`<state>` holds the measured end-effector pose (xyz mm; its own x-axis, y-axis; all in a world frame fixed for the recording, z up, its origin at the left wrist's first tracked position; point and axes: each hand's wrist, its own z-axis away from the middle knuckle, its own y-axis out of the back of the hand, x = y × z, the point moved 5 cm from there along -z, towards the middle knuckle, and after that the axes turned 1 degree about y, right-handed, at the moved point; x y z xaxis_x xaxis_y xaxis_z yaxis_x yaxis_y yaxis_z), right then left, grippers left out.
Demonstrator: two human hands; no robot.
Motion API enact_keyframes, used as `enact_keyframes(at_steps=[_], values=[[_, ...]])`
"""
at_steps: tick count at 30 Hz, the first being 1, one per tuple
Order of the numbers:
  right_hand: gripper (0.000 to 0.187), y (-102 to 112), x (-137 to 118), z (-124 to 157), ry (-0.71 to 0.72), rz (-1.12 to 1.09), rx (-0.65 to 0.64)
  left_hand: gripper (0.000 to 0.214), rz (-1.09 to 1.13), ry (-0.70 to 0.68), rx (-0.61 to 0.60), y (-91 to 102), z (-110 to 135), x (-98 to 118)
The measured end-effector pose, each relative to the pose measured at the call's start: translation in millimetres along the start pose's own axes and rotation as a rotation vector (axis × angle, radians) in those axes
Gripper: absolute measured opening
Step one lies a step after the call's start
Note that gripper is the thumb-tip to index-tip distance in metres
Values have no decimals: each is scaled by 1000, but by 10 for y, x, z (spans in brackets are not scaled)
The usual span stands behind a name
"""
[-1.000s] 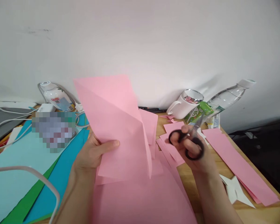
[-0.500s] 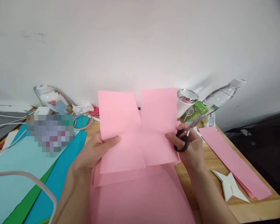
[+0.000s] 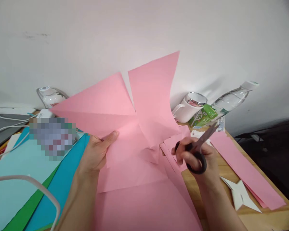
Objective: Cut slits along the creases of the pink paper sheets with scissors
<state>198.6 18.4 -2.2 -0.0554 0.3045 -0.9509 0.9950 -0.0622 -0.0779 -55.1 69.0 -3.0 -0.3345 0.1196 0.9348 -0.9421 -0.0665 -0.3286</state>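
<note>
My left hand [image 3: 96, 155] is closed on a pink sheet of paper [image 3: 154, 96], its thumb on top near the lower left. Slits part the sheet at the top and run toward its middle, and the flaps fan out at different angles. Black-handled scissors [image 3: 204, 136] are in my right hand [image 3: 209, 163], fingers through the loops, blades pointing up and right. This hand is apart from the sheet. Below lie larger pink sheets [image 3: 144, 205], with smaller pink pieces [image 3: 170, 144] beside them.
Pink strips [image 3: 245, 170] and a folded white paper star [image 3: 240, 194] lie at the right. Behind stand a white mug [image 3: 188, 110], a green carton [image 3: 203, 116] and a tilted clear bottle [image 3: 231, 101]. Blue paper [image 3: 48, 195], a white cable [image 3: 38, 186] and a white bottle [image 3: 49, 98] are left.
My right hand has let go of the pink sheet and moved slightly right and down with the scissors. The sheet's flaps have swung up and outward, still in my left hand.
</note>
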Motion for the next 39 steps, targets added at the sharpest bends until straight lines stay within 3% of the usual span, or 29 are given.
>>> enact_keyframes(at_steps=[3, 5, 7, 15, 21, 26, 30, 39], values=[[31, -212, 73, 87, -202, -94, -473, 25, 7, 9, 43, 9, 8, 14], [39, -319, 121, 122, -288, -65, -609, 29, 23, -23, 47, 1, 15, 39], [39, -420, 162, 135, -323, -14, -652, 42, 39, -84, 52, -9, 23, 70], [31, -563, 229, 147, -280, 164, -481, 58, 70, -31, 7, -74, 53, 2], [20, -525, 209, 138, -266, 52, -408, 62, 21, -32, -50, -90, 53, -17], [21, -526, 279, 174, -385, -25, -412, 65, 1, -67, -101, -110, 53, -21], [22, -530, 296, 186, -434, -102, -466, 65, -26, -86, -42, -65, 39, -21], [24, -471, 345, 184, -560, -40, -445, 59, -196, -164, -80, -79, 37, -5]])
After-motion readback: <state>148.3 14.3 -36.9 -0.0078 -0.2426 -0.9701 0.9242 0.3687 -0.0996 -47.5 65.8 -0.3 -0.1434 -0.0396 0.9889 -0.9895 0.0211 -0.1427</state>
